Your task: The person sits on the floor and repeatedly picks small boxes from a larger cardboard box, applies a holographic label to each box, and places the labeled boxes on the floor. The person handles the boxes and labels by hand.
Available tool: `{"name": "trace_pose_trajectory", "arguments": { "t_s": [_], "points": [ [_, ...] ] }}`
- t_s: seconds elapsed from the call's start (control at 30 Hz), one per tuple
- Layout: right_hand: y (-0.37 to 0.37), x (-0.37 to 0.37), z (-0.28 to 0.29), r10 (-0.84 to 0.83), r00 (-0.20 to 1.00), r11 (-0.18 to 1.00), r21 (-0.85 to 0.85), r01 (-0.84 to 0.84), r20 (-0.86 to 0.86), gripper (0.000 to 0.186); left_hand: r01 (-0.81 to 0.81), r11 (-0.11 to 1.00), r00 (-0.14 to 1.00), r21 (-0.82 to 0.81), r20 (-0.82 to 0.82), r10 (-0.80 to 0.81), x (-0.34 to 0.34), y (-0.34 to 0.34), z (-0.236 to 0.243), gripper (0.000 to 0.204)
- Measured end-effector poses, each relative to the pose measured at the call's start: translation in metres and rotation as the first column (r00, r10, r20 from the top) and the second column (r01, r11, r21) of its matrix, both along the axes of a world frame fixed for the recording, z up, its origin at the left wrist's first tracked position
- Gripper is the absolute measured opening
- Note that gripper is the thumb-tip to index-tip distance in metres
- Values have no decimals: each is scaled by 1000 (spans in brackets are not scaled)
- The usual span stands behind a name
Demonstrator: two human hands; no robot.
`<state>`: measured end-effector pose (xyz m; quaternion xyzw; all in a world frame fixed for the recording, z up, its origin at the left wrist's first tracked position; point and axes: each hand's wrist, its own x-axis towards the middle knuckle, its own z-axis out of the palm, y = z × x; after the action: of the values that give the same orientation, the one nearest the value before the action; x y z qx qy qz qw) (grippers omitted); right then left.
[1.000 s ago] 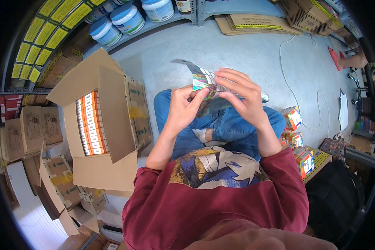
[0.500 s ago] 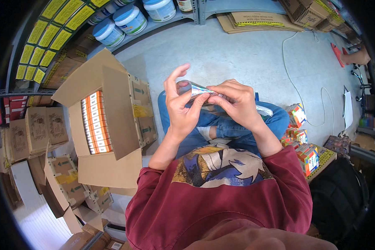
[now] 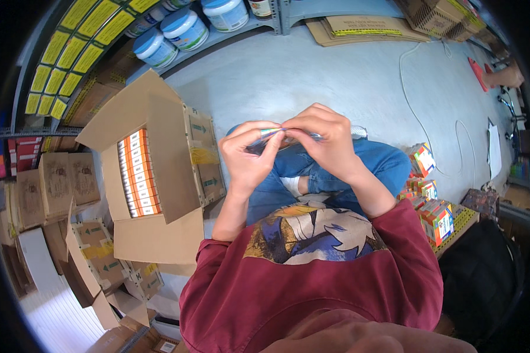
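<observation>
A thin shiny strip (image 3: 269, 132) with rainbow glints is pinched between both hands above my crossed legs. My left hand (image 3: 246, 157) closes on its left end, thumb against fingers. My right hand (image 3: 328, 140) pinches it near the middle, thumb tips almost meeting. Beyond the right hand, close to my right knee, a silvery ribbed piece (image 3: 359, 132) shows in part; whether it belongs to the strip I cannot tell. The fingers hide most of what is held.
An open carton (image 3: 159, 240) at left holds a stack of orange-and-white boxes (image 3: 138, 176). Colourful small boxes (image 3: 436, 220) stand at right beside a black backpack (image 3: 480, 270). A white cable (image 3: 409, 97) lies on the floor. Shelves with white tubs (image 3: 184, 29) rise behind.
Both hands have come down level, and the raised left fingers have folded onto the strip. The strip now shows narrower, edge-on. The silvery ribbed piece has shifted up and left.
</observation>
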<state>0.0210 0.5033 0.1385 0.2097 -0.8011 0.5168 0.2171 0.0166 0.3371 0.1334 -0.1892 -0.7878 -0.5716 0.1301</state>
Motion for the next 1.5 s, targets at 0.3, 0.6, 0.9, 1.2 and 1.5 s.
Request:
{"name": "trace_pose_trajectory", "arguments": {
  "t_s": [0.3, 0.6, 0.9, 1.2, 1.5],
  "points": [
    [-22, 12, -25, -16, 960, 985, 158, 63, -279, 15, -96, 989, 966, 110, 248, 66, 22, -24, -17, 12],
    [-29, 12, -28, 321, 945, 939, -147, -310, 63, 11, -204, 970, 917, 130, 373, 143, 57, -56, -26, 17],
    [-48, -23, -159, 802, 497, 343, -937, 70, 331, 28, -605, 727, 761, -325, 33, 648, 90, -142, 31, 23],
    [-132, -27, -83, 598, 740, 653, -722, -228, 308, 82, 36, 972, 845, -231, 527, 94, 81, -188, -56, 51],
    [-201, -26, -87, 266, 962, 941, 231, -246, -58, 104, -48, 655, 961, -754, 144, 237, -27, -270, -93, 61]
  ]
}}
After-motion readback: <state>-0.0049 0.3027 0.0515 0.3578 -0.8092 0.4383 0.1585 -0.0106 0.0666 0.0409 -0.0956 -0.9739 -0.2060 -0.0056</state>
